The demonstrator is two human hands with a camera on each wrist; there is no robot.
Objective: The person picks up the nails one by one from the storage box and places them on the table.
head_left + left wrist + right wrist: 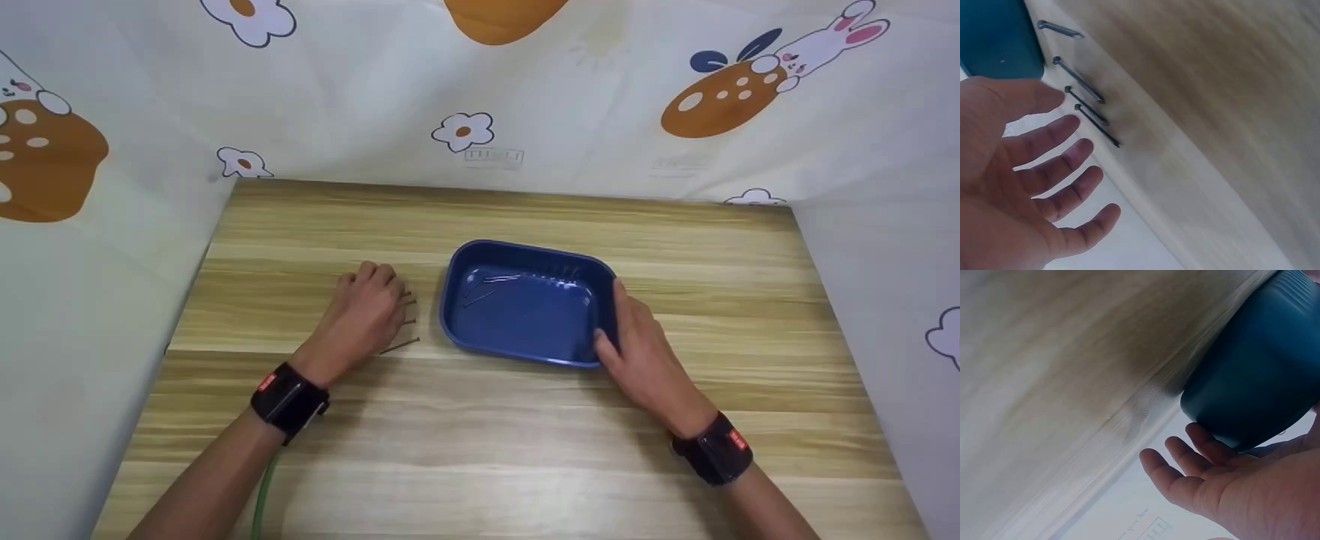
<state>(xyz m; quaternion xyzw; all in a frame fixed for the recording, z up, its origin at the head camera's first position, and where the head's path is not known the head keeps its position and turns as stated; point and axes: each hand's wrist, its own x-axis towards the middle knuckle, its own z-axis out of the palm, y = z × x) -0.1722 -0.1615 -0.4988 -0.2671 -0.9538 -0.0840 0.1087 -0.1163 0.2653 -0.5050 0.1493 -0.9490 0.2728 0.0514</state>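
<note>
Four nails lie side by side on the wooden table, near the left hand, whose fingers are spread and lightly bent. Between these nails and the left edge of the blue tray runs a narrow strip of wood. More nails rest inside the tray, toward its left end. The right hand holds the tray's right edge between thumb and fingers. Behind the tray, the table reaches the printed wall.

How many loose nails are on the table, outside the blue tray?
4, in a row by the left hand: a first nail nearest the person, then a second nail, then a third nail and fourth nail close together, farthest away. The hand might hide more.
</note>
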